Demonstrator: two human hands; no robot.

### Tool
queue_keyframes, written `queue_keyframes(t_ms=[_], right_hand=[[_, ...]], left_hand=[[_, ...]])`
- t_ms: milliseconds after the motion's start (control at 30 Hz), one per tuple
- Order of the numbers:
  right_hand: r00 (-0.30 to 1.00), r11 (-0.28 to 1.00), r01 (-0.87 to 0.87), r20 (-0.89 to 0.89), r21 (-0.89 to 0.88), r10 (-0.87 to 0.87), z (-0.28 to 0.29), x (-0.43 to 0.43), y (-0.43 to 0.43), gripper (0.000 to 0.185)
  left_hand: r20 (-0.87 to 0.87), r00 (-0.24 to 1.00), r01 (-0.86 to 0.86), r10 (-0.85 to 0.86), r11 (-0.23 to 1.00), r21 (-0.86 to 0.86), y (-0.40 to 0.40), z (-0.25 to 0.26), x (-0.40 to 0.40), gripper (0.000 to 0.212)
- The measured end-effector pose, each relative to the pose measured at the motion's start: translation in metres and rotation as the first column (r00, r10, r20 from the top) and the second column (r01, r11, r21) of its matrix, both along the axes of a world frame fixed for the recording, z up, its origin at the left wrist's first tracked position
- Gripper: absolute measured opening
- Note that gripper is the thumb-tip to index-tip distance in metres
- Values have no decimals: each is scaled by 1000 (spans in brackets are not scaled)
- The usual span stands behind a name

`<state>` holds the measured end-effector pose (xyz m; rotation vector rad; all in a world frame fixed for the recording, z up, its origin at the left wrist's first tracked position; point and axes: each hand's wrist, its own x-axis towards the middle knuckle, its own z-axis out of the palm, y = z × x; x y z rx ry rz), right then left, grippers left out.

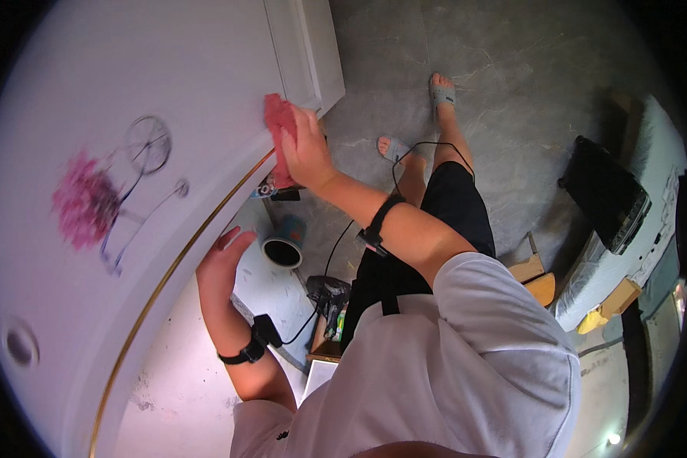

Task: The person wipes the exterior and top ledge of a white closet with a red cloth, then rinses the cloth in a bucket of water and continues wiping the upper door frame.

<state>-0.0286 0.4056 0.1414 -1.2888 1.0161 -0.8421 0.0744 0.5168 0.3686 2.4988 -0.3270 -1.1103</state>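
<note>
My right hand (pixel 309 149) grips a crumpled red cloth (pixel 279 120). The cloth lies against the edge of a white furniture panel (pixel 206 74), by the upper end of its gold trim strip (pixel 174 266). A pink flower and bicycle picture (pixel 89 200) decorates that panel. Lower down, beside the same trimmed edge, my left hand (pixel 220 263) has its fingers apart and holds nothing that I can see. Whether its fingertips touch the panel I cannot tell.
A blue bin (pixel 286 243) stands on the floor near a black plastic bag (pixel 329 292). A black cable (pixel 335 246) runs from my left forearm strap (pixel 257 340) past my legs. At the right are a black suitcase (pixel 604 192) and a cardboard box (pixel 621 297).
</note>
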Motion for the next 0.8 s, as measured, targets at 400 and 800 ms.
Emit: queue_keyframes(t_ms=[400,800], right_hand=[[908,984,-22,-407,179,94,-236,11,-14,51],[923,949,-128,-384,-287,8,-189,12,-141,49]], left_hand=[[270,954,-40,132,946,-322,6,-34,-14,50],[277,952,-49,128,960,-276,6,-42,-19,89]])
